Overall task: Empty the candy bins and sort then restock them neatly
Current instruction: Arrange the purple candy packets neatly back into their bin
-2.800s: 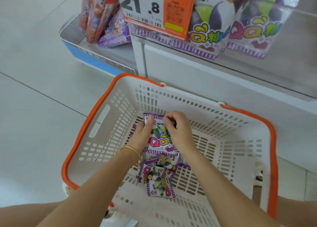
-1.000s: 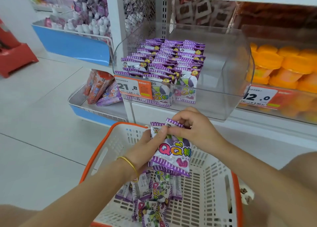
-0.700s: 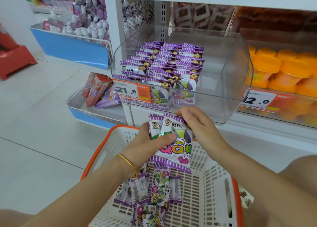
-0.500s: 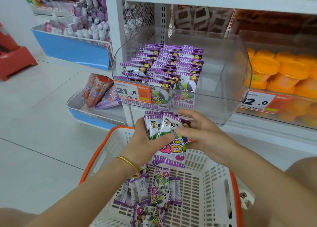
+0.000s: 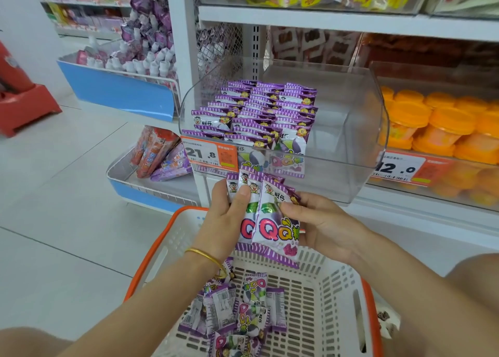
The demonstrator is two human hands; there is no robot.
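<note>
Mid-frame, my left hand [image 5: 226, 221] and right hand [image 5: 325, 228] both pinch a fan of purple-and-white foil candy packets [image 5: 274, 223] below the clear plastic bin [image 5: 348, 119]; I should square their edges first — then slot them upright.

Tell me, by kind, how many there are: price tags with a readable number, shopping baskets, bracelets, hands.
Price tags with a readable number: 2
Shopping baskets: 1
Bracelets: 1
Hands, both holding candy packets: 2
Total: 6

White shelf [image 5: 410, 219] — clear candy bin [image 5: 348, 140]
</note>
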